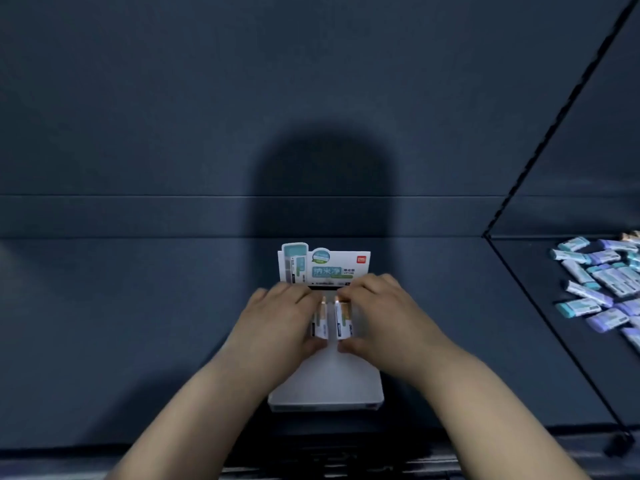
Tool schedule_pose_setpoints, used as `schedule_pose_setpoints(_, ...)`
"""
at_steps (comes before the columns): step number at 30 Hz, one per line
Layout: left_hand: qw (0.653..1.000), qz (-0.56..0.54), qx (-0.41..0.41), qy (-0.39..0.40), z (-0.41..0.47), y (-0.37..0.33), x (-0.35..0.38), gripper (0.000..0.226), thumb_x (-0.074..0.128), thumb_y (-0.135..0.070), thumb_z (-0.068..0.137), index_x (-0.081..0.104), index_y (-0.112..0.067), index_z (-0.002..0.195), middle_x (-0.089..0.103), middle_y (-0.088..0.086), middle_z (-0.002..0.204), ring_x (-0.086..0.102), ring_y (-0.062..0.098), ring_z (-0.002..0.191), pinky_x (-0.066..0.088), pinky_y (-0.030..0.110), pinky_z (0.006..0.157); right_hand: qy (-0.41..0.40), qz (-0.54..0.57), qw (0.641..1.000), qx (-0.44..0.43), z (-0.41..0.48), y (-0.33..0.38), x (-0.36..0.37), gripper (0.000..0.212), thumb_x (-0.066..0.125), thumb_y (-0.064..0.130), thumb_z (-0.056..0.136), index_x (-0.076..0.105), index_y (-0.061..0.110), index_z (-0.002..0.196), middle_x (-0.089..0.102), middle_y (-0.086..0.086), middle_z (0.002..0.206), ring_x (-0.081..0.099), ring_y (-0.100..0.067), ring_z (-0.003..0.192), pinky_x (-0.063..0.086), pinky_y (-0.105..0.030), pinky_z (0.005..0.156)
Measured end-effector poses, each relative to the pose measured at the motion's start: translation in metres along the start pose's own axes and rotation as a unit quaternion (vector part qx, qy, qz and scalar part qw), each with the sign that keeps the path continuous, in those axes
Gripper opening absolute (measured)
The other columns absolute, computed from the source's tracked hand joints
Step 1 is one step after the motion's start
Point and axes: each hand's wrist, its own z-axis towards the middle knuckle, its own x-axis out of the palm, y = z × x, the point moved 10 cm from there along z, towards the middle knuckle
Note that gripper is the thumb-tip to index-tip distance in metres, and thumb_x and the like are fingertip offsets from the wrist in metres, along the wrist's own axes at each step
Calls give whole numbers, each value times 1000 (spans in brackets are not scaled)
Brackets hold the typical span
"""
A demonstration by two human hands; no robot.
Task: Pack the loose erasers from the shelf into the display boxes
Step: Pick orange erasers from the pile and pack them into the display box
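Shelf (138, 306): dark blue, carrying everything.
Left hand (280, 317): fingers and thumb pinch one eraser (320, 323).
Right hand (381, 313): pinches a second eraser (343, 320) just beside the first.
Display box (325, 393): white, under both hands, printed card (325, 266) upright behind.
Loose erasers (602, 285): heaped far right on shelf.

A rounded shadow (322, 181) is falling across the dark blue back panel (138, 98), while a black seam (554, 129) is running diagonally at right.

Dim blue-grey shelf (138, 323) bay.
I saw it meet a matching back wall (173, 81); a rounded shadow (322, 181) lay mid-wall, and a black seam (554, 133) ran near the right edge.
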Motion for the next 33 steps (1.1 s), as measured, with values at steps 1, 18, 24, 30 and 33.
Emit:
schedule_pose_setpoints(1, 1000, 0, 8, 1, 2, 0, 2, 58, 54, -52, 84, 41, -29, 136, 45, -12, 135, 36, 13, 124, 28, 29, 93, 5, -9, 1000, 3, 4, 0, 4, 60, 72, 37, 72, 49, 25, 126, 46, 8, 123, 36, -14, 113, 35, -26, 98)
schedule_pose_setpoints(18, 999, 3, 2, 54, 10, 8, 24, 53, 48, -50, 89, 41, -27, 137, 37, -2, 123, 32, 18, 119, 29, 27, 91, 37, -106, 993, 31, 18, -11, 27, 39, 60, 40, 82, 59, 19, 114, 48, 6, 119, 35, -16, 119, 26, -25, 92)
schedule_pose_setpoints(24, 998, 18, -6, 56, 9, 6, 25, 46, 39, -46, 95, 44, -23, 135, 38, -1, 120, 31, 19, 118, 27, 27, 90, 11, -94, 995, 29, 16, -14, 32, 33, 58, 39, 84, 64, 18, 108, 50, 6, 118, 37, -18, 117, 21, -23, 79)
schedule_pose_setpoints(30, 999, 5, -11, 41, 9, 6, 24, 40, 39, -37, 97, 46, -20, 133, 45, -2, 124, 37, 18, 119, 27, 26, 92, -24, -84, 996, 28, 12, -17, 33, 29, 61, 36, 83, 68, 14, 100, 55, 4, 112, 43, -22, 109, 33, -28, 83)
schedule_pose_setpoints(33, 1000, -7, -9, 28, 10, 4, 21, 37, 40, -35, 96, 51, -20, 127, 49, -3, 125, 40, 18, 118, 27, 26, 91, -43, -76, 996, 35, 11, -21, 35, 22, 72, 30, 72, 70, 10, 82, 61, 1, 96, 53, -27, 94, 37, -28, 72)
